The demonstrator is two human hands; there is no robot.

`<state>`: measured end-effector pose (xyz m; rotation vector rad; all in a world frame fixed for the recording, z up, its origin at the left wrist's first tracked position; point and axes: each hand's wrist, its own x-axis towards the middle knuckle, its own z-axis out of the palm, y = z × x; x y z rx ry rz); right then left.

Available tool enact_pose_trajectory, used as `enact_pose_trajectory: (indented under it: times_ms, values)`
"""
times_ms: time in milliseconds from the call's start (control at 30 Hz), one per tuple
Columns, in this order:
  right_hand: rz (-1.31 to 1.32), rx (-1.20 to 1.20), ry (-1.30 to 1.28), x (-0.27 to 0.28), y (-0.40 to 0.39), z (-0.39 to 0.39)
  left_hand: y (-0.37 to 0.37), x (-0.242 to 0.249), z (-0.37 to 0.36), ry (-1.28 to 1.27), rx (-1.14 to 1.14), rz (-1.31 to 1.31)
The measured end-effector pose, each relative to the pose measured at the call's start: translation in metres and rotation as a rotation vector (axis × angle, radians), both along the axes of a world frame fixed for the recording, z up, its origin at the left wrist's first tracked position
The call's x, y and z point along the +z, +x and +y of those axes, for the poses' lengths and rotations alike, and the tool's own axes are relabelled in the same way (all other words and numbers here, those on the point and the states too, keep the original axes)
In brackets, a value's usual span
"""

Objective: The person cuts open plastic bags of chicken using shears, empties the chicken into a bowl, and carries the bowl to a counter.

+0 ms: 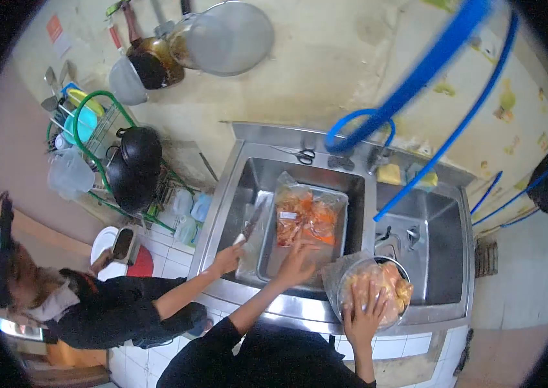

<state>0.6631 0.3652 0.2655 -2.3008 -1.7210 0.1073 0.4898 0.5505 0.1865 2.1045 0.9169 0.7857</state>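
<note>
In the head view my left hand (296, 264) reaches over the left basin, fingers stretched out. It is at the near edge of clear plastic bags of orange-red food (306, 218), which lie in a rectangular metal tray (264, 258). My right hand (366, 301) rests with spread fingers on pale pinkish-yellow pieces that look like raw meat (403, 291). These fill a round metal bowl (405, 266) at the front of the sink divider, and a clear plastic bag (333, 275) hangs over its left side. Left of my left hand, a co-worker's hand (225, 260) holds a knife (252, 223) over the basin.
The co-worker (86, 307) stands at my left, a dark-filled container in the other hand. Scissors (305, 156) and sponges (388, 174) lie along the sink's back ledge. A blue hose (449, 145) hangs across the right basin (439, 258). A rack with black woks (135, 171) stands left.
</note>
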Motion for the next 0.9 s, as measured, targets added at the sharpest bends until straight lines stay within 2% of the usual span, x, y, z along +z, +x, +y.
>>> enact_pose_trajectory:
  times_ms: [33,67,133,167,233,333,467,533,600,667,733,767,833,900]
  values:
    - [0.006,-0.018,-0.045,0.000,-0.006,0.002,-0.011,-0.026,0.010,0.081,0.170,0.094]
    - [-0.003,-0.006,-0.052,0.000,-0.010,0.003,-0.018,-0.055,0.020,0.072,0.183,0.087]
    - [-0.018,-0.019,-0.113,-0.001,-0.013,0.007,-0.029,-0.096,0.040,-0.331,0.350,0.307]
    - [-0.036,-0.029,-0.106,0.002,-0.015,0.008,-0.035,-0.108,0.045,-0.342,0.350,0.303]
    - [-0.061,-0.033,-0.115,0.001,-0.015,0.008,-0.043,-0.118,0.056,-0.274,0.350,0.464]
    - [-0.092,-0.042,-0.123,-0.005,-0.012,0.006,-0.046,-0.124,0.079,-0.251,0.428,0.550]
    - [-0.116,-0.051,-0.111,-0.009,-0.011,0.007,-0.060,-0.128,0.123,-0.366,0.386,0.697]
    - [-0.111,-0.033,-0.125,-0.007,-0.012,0.008,-0.071,-0.159,0.143,0.033,0.637,0.620]
    - [-0.118,-0.035,-0.122,-0.009,-0.010,0.008,-0.085,-0.189,0.175,0.005,0.648,0.680]
    - [-0.078,-0.017,-0.059,-0.007,-0.009,0.010,-0.095,-0.196,0.203,-0.021,0.654,0.732]
    - [-0.064,-0.030,-0.057,-0.005,-0.009,0.012,-0.104,-0.202,0.228,-0.206,0.522,0.834]
    - [-0.062,-0.038,-0.066,-0.007,-0.009,0.010,-0.109,-0.209,0.238,-0.202,0.521,0.827]
    - [-0.051,-0.044,-0.104,-0.011,-0.006,0.007,-0.120,-0.262,0.259,-0.151,0.381,0.911]
    - [-0.065,-0.044,-0.106,-0.008,-0.007,0.009,-0.125,-0.284,0.272,-0.249,0.368,0.960]
